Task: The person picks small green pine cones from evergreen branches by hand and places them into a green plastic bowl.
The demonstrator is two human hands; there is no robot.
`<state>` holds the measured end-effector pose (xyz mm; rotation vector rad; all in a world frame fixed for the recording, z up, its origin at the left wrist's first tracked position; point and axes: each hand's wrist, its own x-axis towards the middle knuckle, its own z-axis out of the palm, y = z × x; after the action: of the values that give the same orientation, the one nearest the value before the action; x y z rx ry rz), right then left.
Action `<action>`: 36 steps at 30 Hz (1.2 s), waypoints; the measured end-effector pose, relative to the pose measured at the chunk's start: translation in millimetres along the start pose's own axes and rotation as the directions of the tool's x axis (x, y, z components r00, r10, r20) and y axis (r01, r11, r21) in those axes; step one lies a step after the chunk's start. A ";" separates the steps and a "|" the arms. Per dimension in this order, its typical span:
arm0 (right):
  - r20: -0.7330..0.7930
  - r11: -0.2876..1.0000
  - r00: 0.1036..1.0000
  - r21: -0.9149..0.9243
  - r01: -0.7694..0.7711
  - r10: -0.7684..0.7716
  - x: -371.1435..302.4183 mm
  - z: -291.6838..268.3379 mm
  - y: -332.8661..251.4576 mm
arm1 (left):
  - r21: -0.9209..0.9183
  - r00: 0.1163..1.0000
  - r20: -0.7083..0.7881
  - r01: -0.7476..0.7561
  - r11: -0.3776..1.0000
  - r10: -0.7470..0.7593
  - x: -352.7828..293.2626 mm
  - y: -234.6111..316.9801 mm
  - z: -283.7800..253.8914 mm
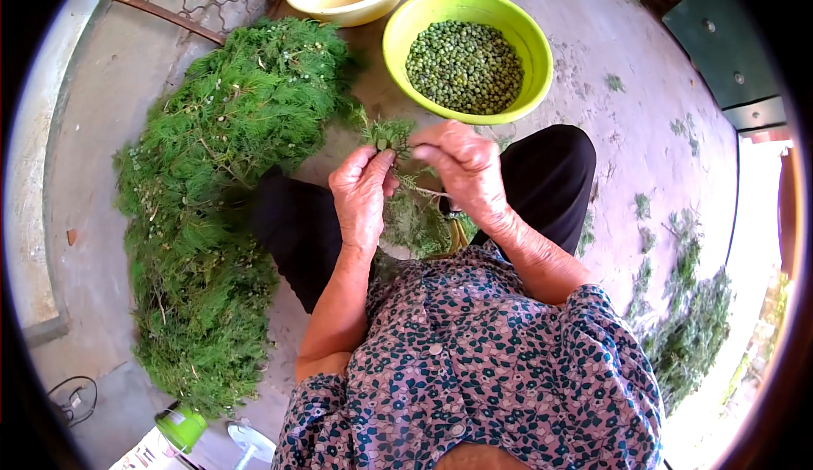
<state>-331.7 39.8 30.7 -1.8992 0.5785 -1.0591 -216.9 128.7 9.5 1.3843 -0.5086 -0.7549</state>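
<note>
A small green conifer sprig [385,131] is pinched between the thumb and fingers of my left hand [359,195], held up in front of my knees. My right hand [464,169] is just to its right, thumb and fingers bent together at the sprig's edge. Whatever those fingertips hold is too small and blurred to tell. Beyond my hands stands a lime-green basin [543,57] with many small round green cones [466,68] in it. A large heap of leafy conifer branches [229,123] lies along my left side, with pale cones among the foliage.
A cream basin [339,11] stands beside the lime-green one. More conifer cuttings [415,223] lie between my legs, and others [690,334] at the right. A dark green cabinet [720,42] is far right. A bright green container [181,426] sits at the lower left.
</note>
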 end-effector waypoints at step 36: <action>-0.169 0.823 0.986 -0.559 -0.097 0.001 40.3 -53.4 94.6 | -0.248 0.994 0.007 0.105 0.963 -0.106 6.0 -12.1 -18.3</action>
<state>-354.4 -63.0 -17.7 -2.2982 1.1347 -1.0924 -201.8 136.6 -5.6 1.1859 -0.3240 -0.8695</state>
